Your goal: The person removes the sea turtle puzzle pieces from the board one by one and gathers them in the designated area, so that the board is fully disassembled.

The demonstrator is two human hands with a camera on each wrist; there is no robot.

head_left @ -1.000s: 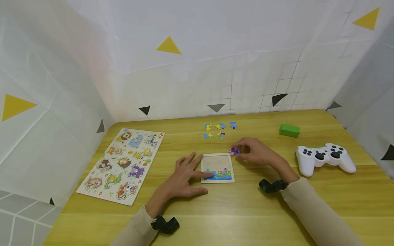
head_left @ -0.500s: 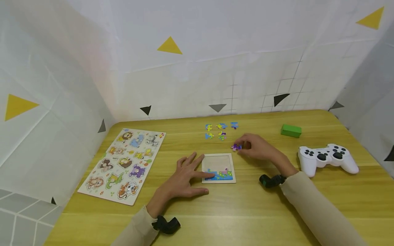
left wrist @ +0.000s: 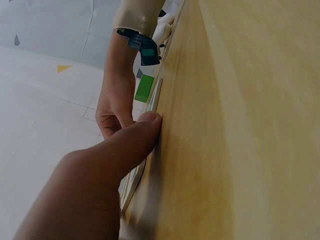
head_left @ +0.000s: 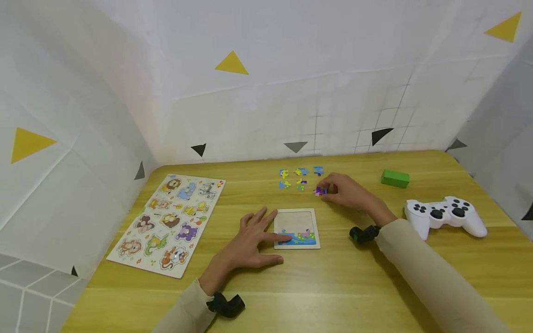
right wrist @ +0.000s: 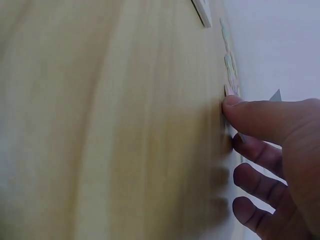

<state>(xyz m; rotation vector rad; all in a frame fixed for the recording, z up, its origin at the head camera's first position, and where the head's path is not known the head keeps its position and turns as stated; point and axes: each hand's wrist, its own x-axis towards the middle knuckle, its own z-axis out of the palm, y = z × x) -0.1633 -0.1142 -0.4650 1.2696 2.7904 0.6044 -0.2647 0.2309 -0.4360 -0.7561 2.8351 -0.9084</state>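
Observation:
In the head view my right hand (head_left: 349, 192) pinches a purple jigsaw piece (head_left: 319, 191) between thumb and fingers, low over or on the table; which of the two I cannot tell. The right wrist view shows the thumb (right wrist: 260, 117) against the piece's edge. My left hand (head_left: 249, 243) lies spread, one finger touching the blue part of a small wooden puzzle tray (head_left: 295, 211). Assembled blue and green pieces (head_left: 306, 238) fill the tray's near strip; bare wood shows above them. Several loose jigsaw pieces (head_left: 301, 172) lie in two rows behind the tray.
A large animal puzzle board (head_left: 166, 224) lies at the left. On the right are a green block (head_left: 395, 178) and a white game controller (head_left: 444, 215). White sheeting (head_left: 266, 115) with coloured triangles stands behind the wooden table (head_left: 308, 291).
My right hand has moved away from the tray's upper right corner, toward the loose pieces, with the purple jigsaw piece in its fingers. The left hand has stayed on the tray.

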